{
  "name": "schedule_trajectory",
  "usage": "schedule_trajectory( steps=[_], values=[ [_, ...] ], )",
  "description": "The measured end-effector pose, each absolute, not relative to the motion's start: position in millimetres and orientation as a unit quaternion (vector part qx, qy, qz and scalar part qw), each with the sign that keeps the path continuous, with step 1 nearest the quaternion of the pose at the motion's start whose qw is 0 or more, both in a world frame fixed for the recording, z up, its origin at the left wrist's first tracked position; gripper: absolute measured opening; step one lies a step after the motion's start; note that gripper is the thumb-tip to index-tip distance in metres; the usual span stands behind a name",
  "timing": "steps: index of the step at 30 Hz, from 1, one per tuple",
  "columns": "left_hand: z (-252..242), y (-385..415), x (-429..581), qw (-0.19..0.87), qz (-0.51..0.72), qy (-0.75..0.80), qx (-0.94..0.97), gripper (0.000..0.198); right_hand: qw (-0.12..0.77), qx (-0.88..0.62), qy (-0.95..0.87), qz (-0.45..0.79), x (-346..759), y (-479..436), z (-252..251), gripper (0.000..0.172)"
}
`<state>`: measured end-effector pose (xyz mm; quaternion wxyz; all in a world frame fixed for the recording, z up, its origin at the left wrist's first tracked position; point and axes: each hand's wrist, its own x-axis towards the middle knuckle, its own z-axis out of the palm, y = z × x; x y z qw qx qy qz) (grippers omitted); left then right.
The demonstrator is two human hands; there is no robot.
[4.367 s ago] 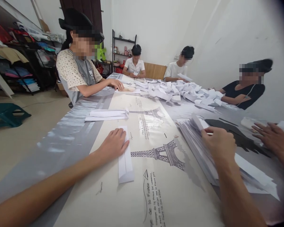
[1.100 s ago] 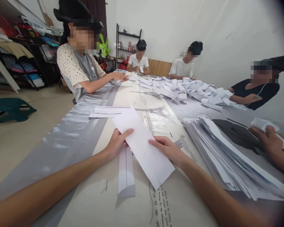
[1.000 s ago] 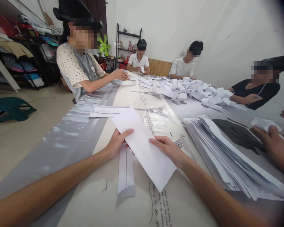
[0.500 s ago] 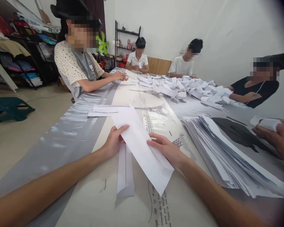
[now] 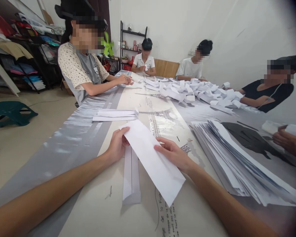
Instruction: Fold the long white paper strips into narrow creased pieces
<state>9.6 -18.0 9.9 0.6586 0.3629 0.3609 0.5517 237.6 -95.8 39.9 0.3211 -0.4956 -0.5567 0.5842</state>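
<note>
A white folded paper strip (image 5: 153, 158) slants in front of me, its lower end toward the right and near me. My left hand (image 5: 118, 144) is closed on its upper left edge, thumb on top and fingers partly hidden beneath. At the right edge my right hand (image 5: 174, 154) grips the same strip, thumb on its face. Another folded white paper (image 5: 131, 187), with a dark lengthwise line, lies on the table beneath and left of the held one. Beyond my left hand rest several flat folded paper strips (image 5: 115, 115).
A thick stack of white sheets (image 5: 236, 161) lies to the right. Farther back is a heap of folded papers (image 5: 187, 90). Several people sit around the table (image 5: 93, 210); a co-worker's hand (image 5: 289, 140) holds white paper at far right. A green stool (image 5: 13, 113) stands left.
The held paper strip's upper end has come down a little toward me, baring more of the flat strips behind it. The co-worker's hand at far right has shifted right.
</note>
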Motion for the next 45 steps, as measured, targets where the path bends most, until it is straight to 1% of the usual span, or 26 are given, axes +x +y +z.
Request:
schedule_trajectory(
  steps=[2, 4, 7, 9, 10, 14, 17, 20, 22, 28, 32, 35, 39, 42, 43, 45],
  values=[
    [10.3, -18.4, 9.3, 0.66, 0.55, 0.357, 0.367, 0.033, 0.321, -0.495, -0.562, 0.58, 237.3, -95.2, 38.8, 0.04],
    [11.0, -19.9, 9.5, 0.665, 0.54, 0.35, 0.379, 0.032, 0.323, -0.496, -0.559, 0.58, 236.3, -95.1, 38.4, 0.043],
    [12.0, -23.7, 10.9, 0.671, 0.506, 0.337, 0.425, 0.029, 0.347, -0.506, -0.558, 0.559, 232.9, -95.7, 38.8, 0.062],
    [12.0, -26.2, 12.1, 0.665, 0.491, 0.331, 0.456, 0.029, 0.363, -0.513, -0.584, 0.514, 229.7, -96.1, 38.2, 0.069],
    [11.7, -27.3, 12.5, 0.659, 0.487, 0.329, 0.469, 0.029, 0.367, -0.517, -0.601, 0.487, 228.0, -96.2, 37.2, 0.068],
    [10.7, -29.8, 12.4, 0.64, 0.476, 0.316, 0.514, 0.029, 0.377, -0.528, -0.663, 0.375, 221.1, -97.1, 30.4, 0.052],
    [12.1, -31.7, 12.3, 0.625, 0.468, 0.313, 0.541, 0.029, 0.366, -0.519, -0.69, 0.348, 215.8, -99.6, 26.4, 0.051],
    [15.0, -34.1, 13.0, 0.612, 0.471, 0.313, 0.553, 0.029, 0.362, -0.522, -0.685, 0.357, 209.5, -103.4, 24.4, 0.058],
    [17.0, -35.1, 13.5, 0.612, 0.469, 0.313, 0.554, 0.029, 0.37, -0.522, -0.675, 0.368, 204.9, -105.8, 24.1, 0.058],
    [17.9, -33.8, 13.8, 0.618, 0.467, 0.318, 0.546, 0.03, 0.407, -0.462, -0.651, 0.444, 194.9, -109.9, 32.9, 0.04],
    [16.0, -32.6, 14.7, 0.617, 0.493, 0.305, 0.533, 0.025, 0.414, -0.435, -0.659, 0.454, 195.0, -110.4, 38.6, 0.035],
    [17.6, -31.4, 14.3, 0.641, 0.496, 0.289, 0.51, 0.023, 0.408, -0.434, -0.656, 0.464, 196.3, -109.8, 38.6, 0.034],
    [21.0, -29.2, 12.9, 0.694, 0.464, 0.277, 0.476, 0.029, 0.409, -0.44, -0.646, 0.471, 197.6, -106.4, 35.8, 0.031],
    [20.4, -28.7, 13.4, 0.67, 0.483, 0.293, 0.481, 0.033, 0.414, -0.466, -0.63, 0.463, 199.4, -103.9, 35.0, 0.027],
    [19.5, -28.6, 13.9, 0.654, 0.5, 0.303, 0.48, 0.038, 0.416, -0.479, -0.624, 0.457, 200.1, -103.7, 35.4, 0.026],
    [17.7, -28.2, 15.0, 0.628, 0.537, 0.326, 0.46, 0.056, 0.417, -0.511, -0.606, 0.445, 201.3, -104.4, 36.8, 0.025]
  ],
)
